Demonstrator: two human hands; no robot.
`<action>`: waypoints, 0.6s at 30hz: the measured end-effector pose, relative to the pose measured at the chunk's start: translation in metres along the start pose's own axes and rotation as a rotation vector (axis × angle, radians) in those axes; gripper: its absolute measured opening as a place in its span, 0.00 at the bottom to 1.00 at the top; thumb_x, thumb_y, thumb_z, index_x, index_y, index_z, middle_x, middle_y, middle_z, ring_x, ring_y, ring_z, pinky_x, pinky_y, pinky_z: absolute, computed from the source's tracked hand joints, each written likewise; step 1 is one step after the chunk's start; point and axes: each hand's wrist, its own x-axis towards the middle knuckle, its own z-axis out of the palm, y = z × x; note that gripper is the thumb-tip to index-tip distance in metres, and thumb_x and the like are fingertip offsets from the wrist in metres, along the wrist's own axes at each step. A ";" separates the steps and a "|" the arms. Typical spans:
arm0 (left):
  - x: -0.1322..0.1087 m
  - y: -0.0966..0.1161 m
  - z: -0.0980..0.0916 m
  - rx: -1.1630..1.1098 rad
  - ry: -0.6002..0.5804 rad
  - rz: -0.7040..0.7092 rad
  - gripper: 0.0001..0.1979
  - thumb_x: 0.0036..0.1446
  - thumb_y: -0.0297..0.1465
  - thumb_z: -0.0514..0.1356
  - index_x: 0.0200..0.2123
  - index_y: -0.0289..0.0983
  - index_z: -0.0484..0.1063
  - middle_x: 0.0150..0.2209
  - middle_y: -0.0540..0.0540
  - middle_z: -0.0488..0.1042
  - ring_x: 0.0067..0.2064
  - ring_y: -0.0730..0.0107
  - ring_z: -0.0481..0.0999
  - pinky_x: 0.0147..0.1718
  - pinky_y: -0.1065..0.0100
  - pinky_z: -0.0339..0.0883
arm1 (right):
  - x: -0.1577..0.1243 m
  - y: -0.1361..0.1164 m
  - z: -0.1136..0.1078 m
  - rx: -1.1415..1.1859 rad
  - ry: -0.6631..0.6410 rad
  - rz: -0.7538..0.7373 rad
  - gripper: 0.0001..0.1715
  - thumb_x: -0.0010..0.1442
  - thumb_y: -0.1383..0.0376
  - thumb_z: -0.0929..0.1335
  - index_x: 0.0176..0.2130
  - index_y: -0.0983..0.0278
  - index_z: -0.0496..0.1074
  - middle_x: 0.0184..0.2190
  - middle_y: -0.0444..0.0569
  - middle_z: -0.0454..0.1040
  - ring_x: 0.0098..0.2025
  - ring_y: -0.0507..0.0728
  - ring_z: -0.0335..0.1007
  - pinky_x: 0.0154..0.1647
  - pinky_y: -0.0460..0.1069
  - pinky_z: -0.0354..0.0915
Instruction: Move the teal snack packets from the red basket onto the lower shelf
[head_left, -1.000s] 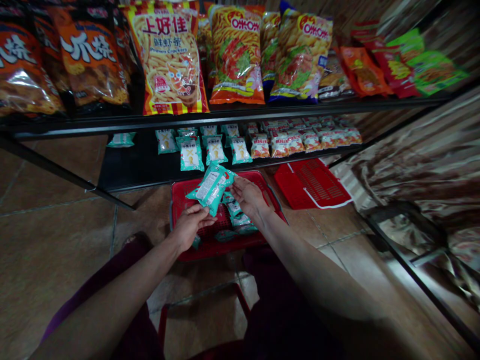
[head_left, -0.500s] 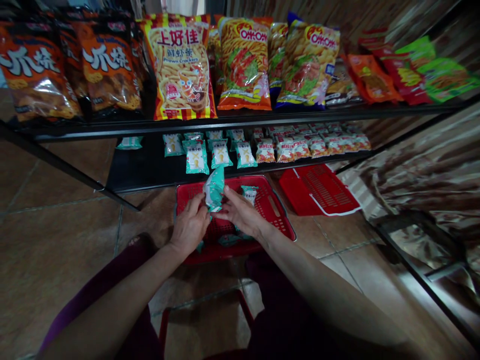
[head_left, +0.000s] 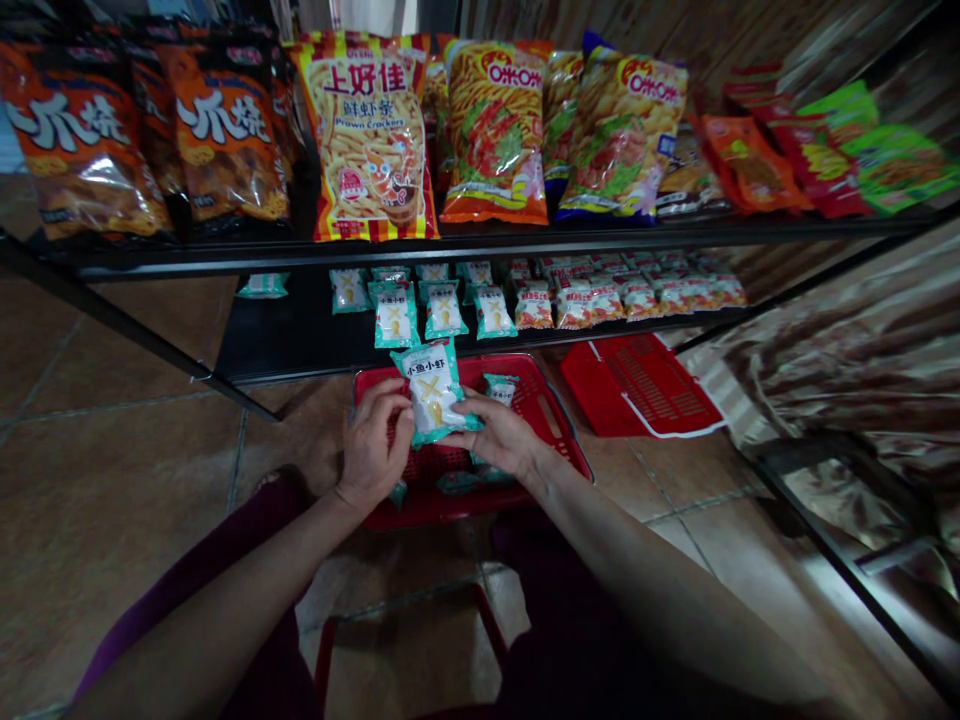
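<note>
A small teal-and-white snack bag (head_left: 433, 390) is held upright above the red shopping basket (head_left: 566, 430), its printed front facing me. My right hand (head_left: 499, 430) grips its lower right corner, with the thumb on the front and fingers behind. My left hand (head_left: 377, 435) is curled at the bag's left edge, thumb and index finger closed together there. Inside the basket, a matching snack bag (head_left: 500, 390) leans at the right, and more teal bags lie low, partly hidden by my hands.
Matching teal packets (head_left: 395, 313) and red-and-white packets (head_left: 574, 302) stand in rows on the lower black shelf (head_left: 292, 345). Larger snack bags (head_left: 375, 140) line the upper shelf. A second red basket (head_left: 637, 385) rests on the floor at right. A black shelf leg (head_left: 150, 345) slants at left.
The snack bag has been turned from edge-on to front-facing between my hands. My left hand has shifted slightly left, its fingers curling more. The view has moved a little.
</note>
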 end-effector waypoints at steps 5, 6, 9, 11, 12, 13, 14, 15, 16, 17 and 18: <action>0.018 -0.018 0.000 -0.390 0.101 -0.547 0.14 0.51 0.39 0.60 0.40 0.38 0.70 0.44 0.44 0.73 0.45 0.63 0.73 0.41 0.65 0.67 | 0.001 0.003 0.003 0.007 -0.015 0.023 0.17 0.44 0.73 0.67 0.37 0.63 0.70 0.33 0.46 0.76 0.34 0.55 0.73 0.37 0.55 0.72; 0.020 -0.019 0.000 -0.485 0.045 -0.639 0.16 0.52 0.40 0.60 0.40 0.37 0.71 0.44 0.43 0.74 0.44 0.63 0.73 0.39 0.65 0.68 | 0.002 0.004 0.004 0.001 -0.022 0.026 0.17 0.44 0.73 0.68 0.37 0.63 0.70 0.33 0.46 0.76 0.34 0.55 0.73 0.37 0.54 0.72; 0.022 -0.015 0.000 -0.684 -0.050 -0.785 0.18 0.54 0.40 0.59 0.44 0.35 0.71 0.41 0.40 0.76 0.41 0.64 0.75 0.39 0.66 0.68 | 0.005 0.009 0.006 -0.026 -0.035 0.045 0.17 0.43 0.73 0.70 0.36 0.63 0.70 0.33 0.45 0.76 0.33 0.55 0.74 0.36 0.54 0.73; 0.023 -0.013 0.000 -0.758 -0.022 -0.815 0.16 0.55 0.37 0.58 0.44 0.34 0.71 0.40 0.41 0.77 0.39 0.65 0.76 0.38 0.67 0.68 | 0.007 0.013 0.008 -0.041 -0.030 0.046 0.18 0.42 0.72 0.72 0.36 0.63 0.70 0.33 0.45 0.77 0.33 0.54 0.74 0.36 0.53 0.73; 0.024 -0.012 -0.001 -0.778 0.015 -0.819 0.15 0.55 0.35 0.58 0.44 0.34 0.71 0.40 0.41 0.77 0.38 0.66 0.76 0.38 0.67 0.69 | 0.008 0.015 0.008 -0.039 -0.012 0.038 0.19 0.42 0.71 0.73 0.36 0.63 0.70 0.33 0.46 0.77 0.32 0.54 0.74 0.37 0.52 0.72; 0.025 -0.012 -0.002 -0.790 0.059 -0.821 0.14 0.55 0.33 0.59 0.43 0.33 0.71 0.38 0.42 0.77 0.37 0.68 0.76 0.37 0.68 0.69 | 0.010 0.017 0.009 -0.030 0.010 0.024 0.19 0.42 0.70 0.74 0.36 0.63 0.70 0.33 0.46 0.77 0.31 0.53 0.74 0.37 0.52 0.72; 0.027 -0.013 -0.003 -0.797 0.106 -0.824 0.12 0.55 0.31 0.59 0.43 0.33 0.71 0.37 0.43 0.77 0.35 0.69 0.76 0.36 0.69 0.69 | 0.011 0.020 0.009 -0.015 0.037 0.005 0.18 0.41 0.69 0.75 0.35 0.63 0.70 0.32 0.45 0.77 0.31 0.53 0.74 0.38 0.51 0.72; 0.028 -0.014 -0.003 -0.799 0.157 -0.830 0.11 0.55 0.30 0.59 0.42 0.33 0.71 0.36 0.44 0.77 0.34 0.70 0.76 0.35 0.69 0.69 | 0.012 0.022 0.009 0.002 0.064 -0.015 0.18 0.40 0.68 0.76 0.32 0.63 0.70 0.30 0.45 0.77 0.30 0.52 0.74 0.38 0.51 0.72; 0.029 -0.015 -0.004 -0.801 0.204 -0.838 0.10 0.55 0.30 0.59 0.41 0.33 0.71 0.35 0.44 0.77 0.32 0.71 0.76 0.33 0.70 0.70 | 0.014 0.024 0.008 0.017 0.078 -0.033 0.17 0.38 0.67 0.77 0.29 0.64 0.69 0.29 0.44 0.77 0.30 0.52 0.74 0.39 0.51 0.72; 0.030 -0.017 -0.004 -0.807 0.242 -0.844 0.09 0.55 0.29 0.59 0.40 0.33 0.71 0.34 0.45 0.77 0.31 0.71 0.76 0.33 0.70 0.70 | 0.015 0.027 0.007 0.026 0.080 -0.046 0.18 0.37 0.67 0.77 0.27 0.64 0.69 0.27 0.43 0.76 0.30 0.52 0.74 0.40 0.51 0.72; 0.031 -0.018 -0.004 -0.818 0.269 -0.846 0.09 0.55 0.29 0.59 0.40 0.33 0.71 0.33 0.45 0.77 0.31 0.72 0.76 0.32 0.70 0.70 | 0.015 0.029 0.006 0.029 0.071 -0.054 0.18 0.35 0.67 0.78 0.25 0.64 0.68 0.26 0.42 0.76 0.30 0.52 0.74 0.41 0.51 0.71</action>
